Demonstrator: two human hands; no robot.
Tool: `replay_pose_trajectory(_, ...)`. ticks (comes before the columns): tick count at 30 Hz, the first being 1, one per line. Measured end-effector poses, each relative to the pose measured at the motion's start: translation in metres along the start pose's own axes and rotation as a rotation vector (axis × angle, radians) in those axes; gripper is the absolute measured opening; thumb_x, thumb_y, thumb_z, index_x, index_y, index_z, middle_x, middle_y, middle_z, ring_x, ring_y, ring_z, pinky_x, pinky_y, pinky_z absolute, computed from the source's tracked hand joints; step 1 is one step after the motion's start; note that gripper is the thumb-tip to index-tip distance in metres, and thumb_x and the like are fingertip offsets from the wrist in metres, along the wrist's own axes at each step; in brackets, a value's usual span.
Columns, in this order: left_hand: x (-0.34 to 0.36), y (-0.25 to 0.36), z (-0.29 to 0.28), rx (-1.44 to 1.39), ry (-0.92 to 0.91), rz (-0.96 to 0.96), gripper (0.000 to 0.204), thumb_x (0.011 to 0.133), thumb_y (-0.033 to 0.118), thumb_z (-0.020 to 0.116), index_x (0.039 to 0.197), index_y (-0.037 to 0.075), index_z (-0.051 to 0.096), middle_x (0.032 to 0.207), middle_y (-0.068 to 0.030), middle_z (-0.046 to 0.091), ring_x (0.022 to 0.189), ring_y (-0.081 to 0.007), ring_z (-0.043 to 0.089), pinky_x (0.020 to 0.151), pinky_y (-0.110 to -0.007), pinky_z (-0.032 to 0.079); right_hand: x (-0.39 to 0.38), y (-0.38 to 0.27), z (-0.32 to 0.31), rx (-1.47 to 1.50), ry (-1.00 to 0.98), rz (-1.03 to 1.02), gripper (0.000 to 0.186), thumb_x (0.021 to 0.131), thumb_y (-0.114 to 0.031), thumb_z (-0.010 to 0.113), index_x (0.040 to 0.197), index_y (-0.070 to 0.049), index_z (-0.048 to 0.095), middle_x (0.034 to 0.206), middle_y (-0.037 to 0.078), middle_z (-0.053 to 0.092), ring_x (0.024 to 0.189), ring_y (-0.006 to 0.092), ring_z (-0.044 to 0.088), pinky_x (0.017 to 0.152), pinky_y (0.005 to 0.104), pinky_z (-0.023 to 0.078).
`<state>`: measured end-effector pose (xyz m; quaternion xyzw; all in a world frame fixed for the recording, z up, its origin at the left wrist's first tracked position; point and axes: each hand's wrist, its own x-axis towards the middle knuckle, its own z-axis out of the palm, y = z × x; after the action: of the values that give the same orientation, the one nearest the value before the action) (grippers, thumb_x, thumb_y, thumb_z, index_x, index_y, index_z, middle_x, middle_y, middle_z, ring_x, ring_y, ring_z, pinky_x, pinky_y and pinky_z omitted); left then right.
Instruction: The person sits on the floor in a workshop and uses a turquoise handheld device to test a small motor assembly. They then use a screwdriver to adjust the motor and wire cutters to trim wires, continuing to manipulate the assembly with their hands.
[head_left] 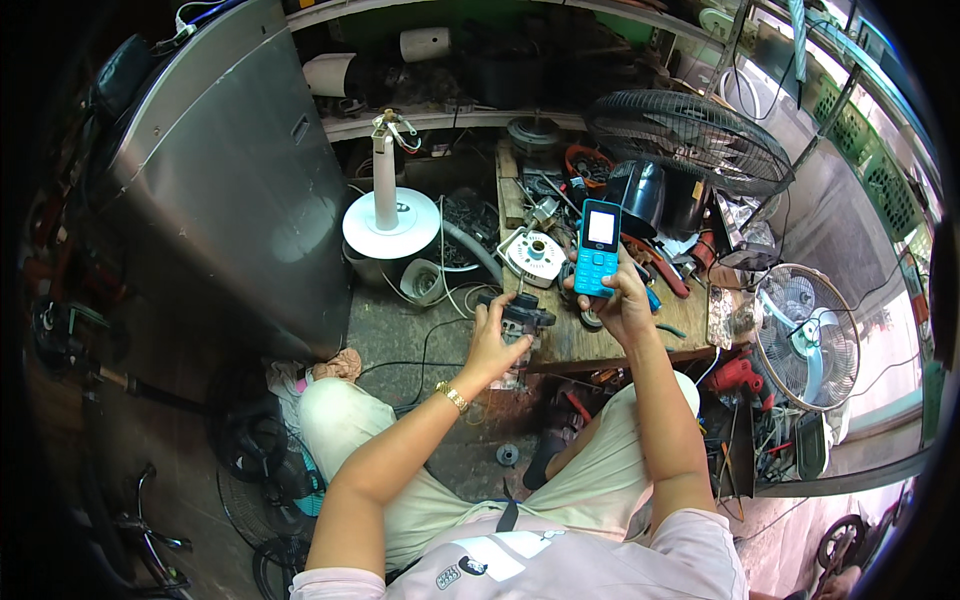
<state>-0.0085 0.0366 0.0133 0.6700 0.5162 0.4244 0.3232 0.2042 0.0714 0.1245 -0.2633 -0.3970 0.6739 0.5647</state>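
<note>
My right hand (627, 298) holds up a bright blue keypad phone (596, 268), its small screen lit white. My thumb lies over its lower keys. Lower and to the left, my left hand (494, 346) is closed around a dark motor-like part (524, 314) with a thin shaft pointing up. That part is at the left edge of the wooden bench (570, 340); whether it rests on the bench cannot be seen. Just behind it lies a white round motor housing (533, 254) with a vented face. A gold watch (452, 397) circles my left wrist.
A white fan stand (388, 215) with a round base stands at the back left, beside a large grey metal panel (230, 190). A black fan guard (690, 140) leans over the bench's tool clutter. At right are another fan (806, 337) and a red power drill (738, 379).
</note>
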Motion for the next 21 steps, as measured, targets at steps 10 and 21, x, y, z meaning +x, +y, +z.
replay_pose_trajectory(10, -0.0002, -0.0002, 0.0011, -0.004, 0.008, -0.008, 0.075, 0.072, 0.02, 0.076, 0.137, 0.011, 0.04, 0.113, -0.0197, 0.042, 0.109, -0.0398, 0.048, 0.097, -0.044, 0.041, -0.0037, -0.0008, -0.0036, 0.083, -0.042, 0.02, 0.062, 0.086, -0.008, 0.045, 0.145, -0.01, 0.026, 0.132, 0.023, 0.052, 0.096, 0.0358, 0.066, 0.064, 0.0381, 0.057)
replay_pose_trajectory(21, -0.0013, 0.0009, 0.0024, 0.007, 0.015, -0.024, 0.075, 0.071, 0.02, 0.076, 0.137, 0.013, 0.04, 0.113, -0.0198, 0.042, 0.11, -0.0408, 0.049, 0.096, -0.046, 0.041, -0.0034, 0.0013, -0.0026, 0.054, -0.012, 0.015, 0.059, 0.088, -0.006, 0.042, 0.144, -0.009, 0.026, 0.128, 0.024, 0.054, 0.092, 0.035, 0.068, 0.061, 0.0364, 0.058)
